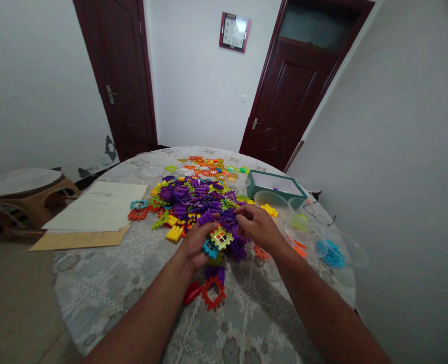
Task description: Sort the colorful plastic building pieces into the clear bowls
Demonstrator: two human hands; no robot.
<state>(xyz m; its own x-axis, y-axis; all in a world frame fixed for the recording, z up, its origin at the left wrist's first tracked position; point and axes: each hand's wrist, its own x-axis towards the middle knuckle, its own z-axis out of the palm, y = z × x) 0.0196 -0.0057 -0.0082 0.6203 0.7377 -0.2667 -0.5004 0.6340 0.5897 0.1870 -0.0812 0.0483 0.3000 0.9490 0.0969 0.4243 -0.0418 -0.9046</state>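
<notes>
One round counter (95, 298) carries a heap of plastic waffle blocks (188, 199). The left hand (195, 246) and right hand (259, 228) curl half-closed at its near side, any grip unclear. A stray forearm could knock the red block (213, 296) off.

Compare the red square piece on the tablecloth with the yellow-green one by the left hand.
The red piece lies on the tablecloth, untouched; the yellow-green piece sits against the left hand. The yellow-green centre shows other colours; the red centre shows cloth. Both are notched square plastic frames.
</notes>
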